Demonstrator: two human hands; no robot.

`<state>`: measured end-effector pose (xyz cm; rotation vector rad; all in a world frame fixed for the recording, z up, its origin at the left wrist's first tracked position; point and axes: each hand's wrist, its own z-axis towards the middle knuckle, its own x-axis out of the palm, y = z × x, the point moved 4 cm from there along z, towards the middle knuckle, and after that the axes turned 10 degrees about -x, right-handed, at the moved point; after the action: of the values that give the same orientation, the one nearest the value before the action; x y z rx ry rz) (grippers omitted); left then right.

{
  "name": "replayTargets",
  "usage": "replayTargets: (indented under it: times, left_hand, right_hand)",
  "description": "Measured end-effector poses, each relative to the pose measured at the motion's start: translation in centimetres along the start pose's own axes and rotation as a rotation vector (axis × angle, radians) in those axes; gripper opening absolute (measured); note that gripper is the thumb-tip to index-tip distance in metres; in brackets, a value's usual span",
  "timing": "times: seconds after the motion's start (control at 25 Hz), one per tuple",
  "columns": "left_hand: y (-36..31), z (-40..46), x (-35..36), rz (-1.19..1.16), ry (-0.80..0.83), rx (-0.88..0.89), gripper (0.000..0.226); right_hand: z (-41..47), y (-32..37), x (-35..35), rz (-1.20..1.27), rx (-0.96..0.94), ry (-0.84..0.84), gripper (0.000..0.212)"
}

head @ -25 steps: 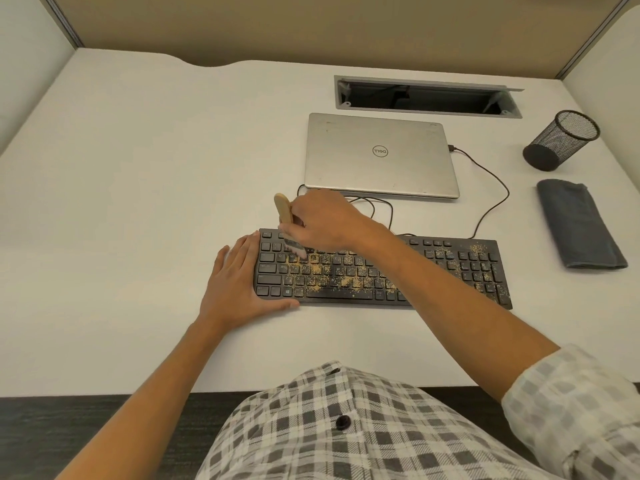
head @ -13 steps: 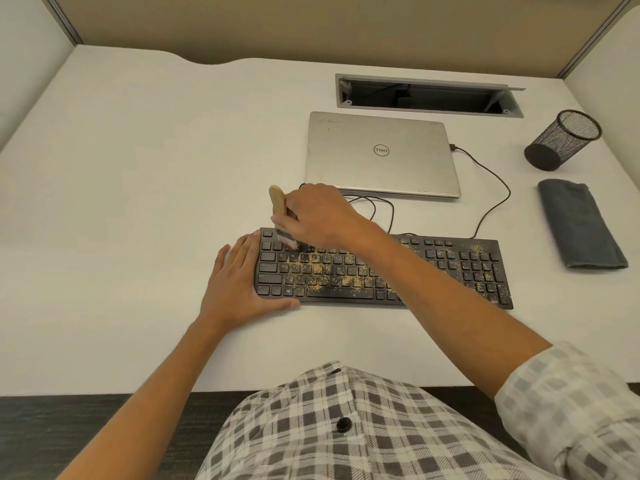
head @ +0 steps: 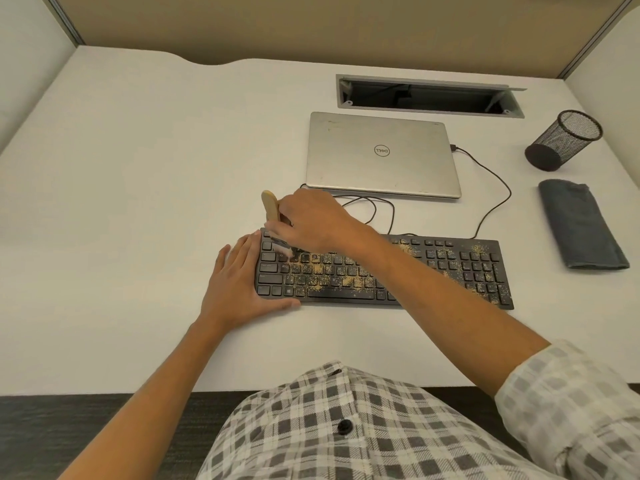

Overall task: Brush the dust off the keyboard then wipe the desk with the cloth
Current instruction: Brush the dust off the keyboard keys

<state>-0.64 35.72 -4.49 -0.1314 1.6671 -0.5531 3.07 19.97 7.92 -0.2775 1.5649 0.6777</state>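
A black keyboard [head: 450, 271] lies on the white desk [head: 121, 220], speckled with tan dust across its middle keys and number pad. My right hand [head: 311, 220] grips a small brush with a wooden handle [head: 270, 206]; its pale bristles touch the keys at the keyboard's upper left corner. My left hand [head: 239, 282] lies flat with straight fingers against the keyboard's left end, thumb along its front edge. A folded grey cloth [head: 581, 226] rests on the desk at the right, apart from both hands.
A shut silver laptop [head: 381, 157] sits behind the keyboard, with its cable looping to the right. Farther back is an open cable hatch [head: 429, 97]. A black mesh pen cup [head: 564, 140] lies tipped at the far right. Partition walls ring the desk.
My right hand has drawn the brush up and left, from the second key rows to the keyboard's upper left corner. My left hand has stayed put.
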Motion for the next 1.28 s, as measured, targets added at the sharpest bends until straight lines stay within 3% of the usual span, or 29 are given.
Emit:
replayTargets:
  times: [0.68, 1.08, 1.28]
  left_hand:
    - [0.19, 0.06, 0.16, 0.010, -0.006, 0.002, 0.139]
    - [0.18, 0.04, 0.10, 0.009, -0.001, -0.001, 0.140]
    - [0.18, 0.06, 0.10, 0.019, -0.002, -0.001, 0.138]
  right_hand:
    - [-0.67, -0.12, 0.10, 0.018, 0.019, 0.077, 0.040]
    - [-0.60, 0.11, -0.09, -0.006, 0.014, 0.021, 0.044]
    - [-0.15, 0.11, 0.15, 0.005, -0.004, 0.114, 0.041]
